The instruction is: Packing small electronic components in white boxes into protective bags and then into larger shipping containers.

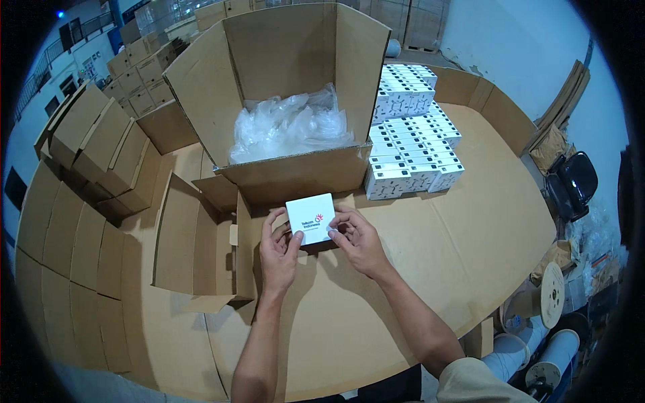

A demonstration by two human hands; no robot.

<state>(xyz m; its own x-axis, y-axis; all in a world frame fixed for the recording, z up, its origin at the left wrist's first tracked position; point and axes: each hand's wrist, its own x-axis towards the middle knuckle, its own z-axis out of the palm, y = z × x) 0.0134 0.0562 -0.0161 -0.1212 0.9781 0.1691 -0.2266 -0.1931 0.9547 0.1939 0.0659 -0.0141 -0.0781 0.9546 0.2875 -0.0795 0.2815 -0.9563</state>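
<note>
Between my two hands is a small square white box with a red mark and dark print on its top face. My left hand grips its left edge, thumb on the near corner. On its right edge, the fingers of my right hand close round the side. The box is held up over the cardboard-covered table, just in front of a large carton. To the left of my left hand stands an open, narrow brown carton with its flaps up.
Bubble wrap fills the large open carton ahead. Stacked white boxes stand to its right. Brown cartons line the table's left side. A black chair and plastic-wrapped rolls are off the right edge.
</note>
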